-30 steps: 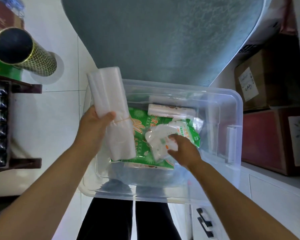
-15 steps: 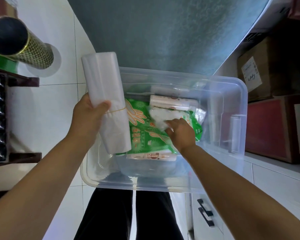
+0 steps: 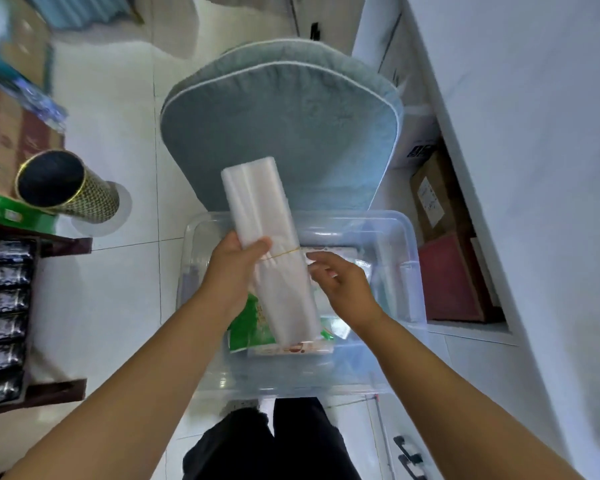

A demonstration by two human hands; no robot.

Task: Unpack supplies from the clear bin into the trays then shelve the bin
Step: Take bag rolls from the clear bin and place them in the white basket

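Note:
The clear bin (image 3: pixel 411 271) sits in front of me, against a grey cushioned chair. My left hand (image 3: pixel 234 271) grips a long bundle of clear plastic bags (image 3: pixel 267 237) bound by a rubber band, holding it above the bin's middle. My right hand (image 3: pixel 340 287) hovers just right of the bundle with loosely bent fingers and holds nothing. Inside the bin lie a green packet (image 3: pixel 252 325) and a white packet with red print (image 3: pixel 291 348), both partly hidden by the bundle.
The grey chair cushion (image 3: pixel 284 126) stands beyond the bin. A gold patterned tube (image 3: pixel 66 187) stands on the floor at left, beside a dark shelf of black packets (image 3: pixel 4 306). Cardboard and red boxes (image 3: pixel 447 271) fill the space under a white counter at right.
My right hand let go of the white packet in the bin and rose beside the bundle. My left hand swung the bundle over the bin's middle. The view tilted up.

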